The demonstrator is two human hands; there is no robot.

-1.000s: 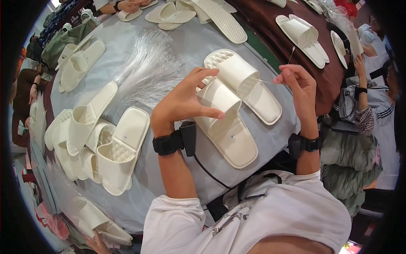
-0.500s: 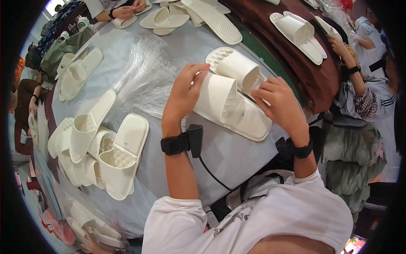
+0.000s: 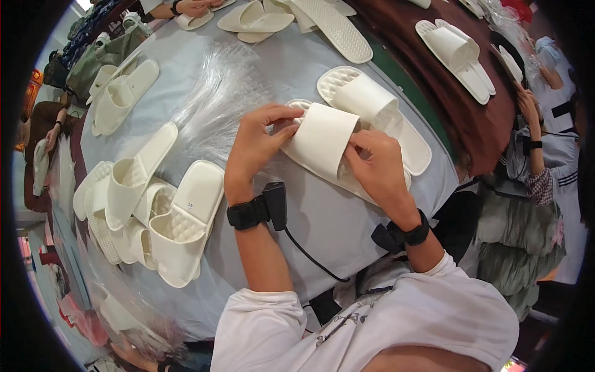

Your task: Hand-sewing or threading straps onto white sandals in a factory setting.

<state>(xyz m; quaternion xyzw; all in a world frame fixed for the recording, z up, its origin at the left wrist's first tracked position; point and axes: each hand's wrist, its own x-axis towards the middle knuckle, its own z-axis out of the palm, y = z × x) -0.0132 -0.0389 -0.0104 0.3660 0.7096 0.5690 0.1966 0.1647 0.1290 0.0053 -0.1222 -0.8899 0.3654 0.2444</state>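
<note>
The near slipper [image 3: 322, 136] lies right of the middle of the frame, sole down on the grey-covered counter [image 3: 344, 242], toe toward the upper left; its mate, the second slipper [image 3: 369, 99], is just beside it on the upper-right side. The left hand [image 3: 255, 144] is at the toe-side edge of the strap, thumb and forefinger only narrowly parted; the right hand [image 3: 379, 164] is at the opposite edge, fingers curled in close to the thumb; whether either hand pinches a clear strand like those in the loose bundle [image 3: 226, 84] at upper middle, I cannot tell.

To handle the strap well, I would let the left hand steady the toe end without pressing the strap flat; the opening under it should stay arched so that the right fingertips have room. Small finger movements look wiser than pulling, since the light, soft-looking slipper would probably slide or twist; any pull is best made level and gentle, so the strap edge does not crease. The black cable [image 3: 310, 253] at the left wrist lies below the slipper; it is worth keeping that forearm low and quiet so that it does not drag.
</note>
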